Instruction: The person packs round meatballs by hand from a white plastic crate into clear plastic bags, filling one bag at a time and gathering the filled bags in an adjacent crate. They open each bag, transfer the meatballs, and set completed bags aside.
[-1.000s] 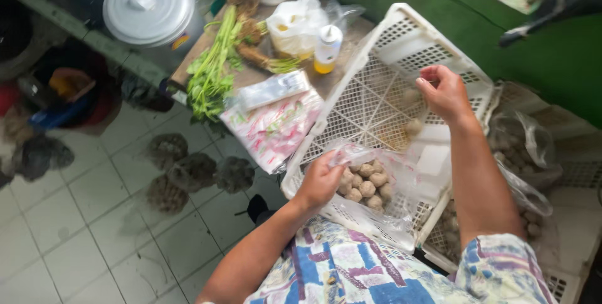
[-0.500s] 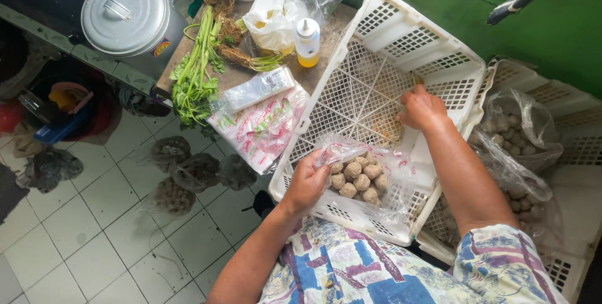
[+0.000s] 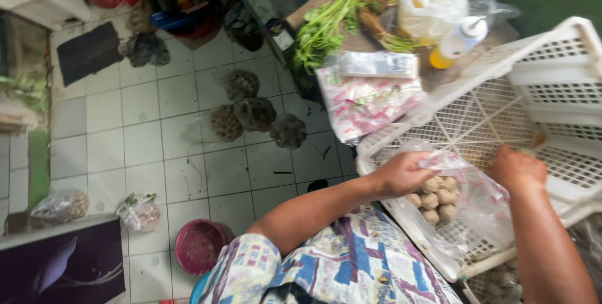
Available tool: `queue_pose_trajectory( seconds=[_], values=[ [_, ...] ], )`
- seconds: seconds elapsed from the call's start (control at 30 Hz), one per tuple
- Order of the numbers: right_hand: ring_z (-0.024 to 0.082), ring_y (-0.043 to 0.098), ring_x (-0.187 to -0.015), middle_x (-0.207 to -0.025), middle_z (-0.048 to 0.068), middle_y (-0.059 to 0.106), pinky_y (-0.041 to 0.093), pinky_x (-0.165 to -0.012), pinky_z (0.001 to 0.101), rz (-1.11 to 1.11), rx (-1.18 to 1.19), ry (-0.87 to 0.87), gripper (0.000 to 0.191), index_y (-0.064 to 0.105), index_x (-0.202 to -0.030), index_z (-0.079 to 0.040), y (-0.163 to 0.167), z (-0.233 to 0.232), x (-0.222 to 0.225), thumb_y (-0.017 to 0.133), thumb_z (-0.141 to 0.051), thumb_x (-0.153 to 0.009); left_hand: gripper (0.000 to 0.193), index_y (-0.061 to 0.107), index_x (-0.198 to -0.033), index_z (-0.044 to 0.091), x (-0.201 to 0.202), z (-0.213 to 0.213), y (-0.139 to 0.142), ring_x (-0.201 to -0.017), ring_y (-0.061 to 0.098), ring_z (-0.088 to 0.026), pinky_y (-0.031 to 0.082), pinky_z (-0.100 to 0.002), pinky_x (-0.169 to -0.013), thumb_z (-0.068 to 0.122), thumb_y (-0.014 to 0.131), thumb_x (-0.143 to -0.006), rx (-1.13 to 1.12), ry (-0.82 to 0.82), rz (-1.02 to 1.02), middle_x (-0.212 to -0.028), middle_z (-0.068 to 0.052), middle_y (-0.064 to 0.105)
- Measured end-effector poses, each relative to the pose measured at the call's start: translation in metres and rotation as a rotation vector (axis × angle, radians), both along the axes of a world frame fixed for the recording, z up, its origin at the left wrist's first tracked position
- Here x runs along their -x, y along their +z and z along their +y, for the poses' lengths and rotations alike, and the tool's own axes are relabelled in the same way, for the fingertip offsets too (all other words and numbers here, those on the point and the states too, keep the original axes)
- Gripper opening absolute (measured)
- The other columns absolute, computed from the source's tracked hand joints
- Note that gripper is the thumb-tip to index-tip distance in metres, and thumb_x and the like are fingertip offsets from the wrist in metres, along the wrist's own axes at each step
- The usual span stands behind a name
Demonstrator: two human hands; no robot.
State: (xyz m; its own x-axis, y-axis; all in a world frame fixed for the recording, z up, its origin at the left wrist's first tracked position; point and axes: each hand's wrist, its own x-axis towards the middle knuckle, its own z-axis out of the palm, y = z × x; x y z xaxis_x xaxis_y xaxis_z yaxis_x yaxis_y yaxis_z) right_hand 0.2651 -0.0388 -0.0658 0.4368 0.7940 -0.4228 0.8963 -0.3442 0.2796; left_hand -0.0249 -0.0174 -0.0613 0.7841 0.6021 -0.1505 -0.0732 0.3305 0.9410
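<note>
Left hand (image 3: 401,173) pinches the mouth edge of a clear plastic bag (image 3: 473,200) of small brown balls (image 3: 433,194), fingers curled on the film. Right hand (image 3: 517,169) is at the bag's far side, fingers bent down and hidden, grip unclear. The bag lies in a white crate (image 3: 552,84). It looks soft, saggy, slippery and fairly light; best held at the rim or supported from underneath. Beyond, a printed packet (image 3: 370,100) and greens (image 3: 329,25).

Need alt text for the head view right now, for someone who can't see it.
The left hand holds open a clear plastic bag of round brownish balls inside a white slatted plastic crate, while the right hand rests beside the bag. Leafy green stalks and a patterned plastic packet lie on the table beyond.
</note>
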Motion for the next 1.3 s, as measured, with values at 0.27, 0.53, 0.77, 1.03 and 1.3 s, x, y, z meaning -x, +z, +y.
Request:
queue_pose_trajectory(
  seconds=[0.27,0.53,0.77,1.03,1.3],
  values=[
    [0.018,0.062,-0.102,-0.119,0.007,0.066,0.047,-0.081,0.0316,1.245,-0.903,-0.471,0.038,0.055,-0.137,-0.003,0.022,-0.088,0.001,0.069,-0.021,-0.106,0.034,0.065,-0.125,0.004,0.010,0.009,0.017,-0.053,0.046,-0.006,0.037,-0.030,-0.048,0.030,0.056,-0.106,-0.149,-0.006,0.118,-0.063,0.001,0.055],
    [0.017,0.062,-0.091,-0.105,0.007,0.068,0.051,-0.080,0.0313,1.622,-1.383,-0.650,0.025,0.060,-0.126,-0.005,0.018,-0.192,0.089,0.070,-0.014,-0.106,0.034,0.062,-0.123,0.004,0.000,0.003,0.027,-0.060,0.047,-0.003,0.038,-0.025,-0.052,0.032,0.051,-0.108,0.035,-0.047,-0.031,-0.072,0.007,0.057],
    [0.008,0.060,-0.085,-0.101,0.001,0.066,0.050,-0.069,0.0248,1.086,-1.336,-0.823,0.036,0.061,-0.129,-0.005,0.022,-0.212,0.148,0.071,-0.011,-0.094,0.021,0.060,-0.114,0.012,-0.006,-0.012,0.023,-0.057,0.039,-0.002,0.032,-0.021,-0.048,0.030,0.051,-0.108,0.301,-0.059,-0.122,-0.072,0.009,0.047],
    [0.004,0.060,-0.078,-0.097,-0.001,0.068,0.052,-0.069,0.0212,0.824,-1.385,-0.805,0.040,0.061,-0.128,-0.006,0.023,-0.216,0.192,0.075,-0.015,-0.091,0.016,0.055,-0.106,0.012,-0.003,-0.013,0.024,-0.063,0.043,-0.004,0.038,-0.022,-0.055,0.028,0.051,-0.110,0.371,-0.115,-0.128,-0.076,0.005,0.048],
    [0.008,0.060,-0.084,-0.100,0.002,0.068,0.051,-0.075,0.0252,1.069,-1.429,-0.985,0.047,0.058,-0.135,-0.005,0.022,-0.203,0.182,0.073,-0.015,-0.091,0.020,0.054,-0.103,0.011,-0.005,-0.005,0.014,-0.064,0.047,-0.008,0.042,-0.023,-0.057,0.030,0.052,-0.110,0.343,-0.118,-0.106,-0.078,0.002,0.051]
  ],
)
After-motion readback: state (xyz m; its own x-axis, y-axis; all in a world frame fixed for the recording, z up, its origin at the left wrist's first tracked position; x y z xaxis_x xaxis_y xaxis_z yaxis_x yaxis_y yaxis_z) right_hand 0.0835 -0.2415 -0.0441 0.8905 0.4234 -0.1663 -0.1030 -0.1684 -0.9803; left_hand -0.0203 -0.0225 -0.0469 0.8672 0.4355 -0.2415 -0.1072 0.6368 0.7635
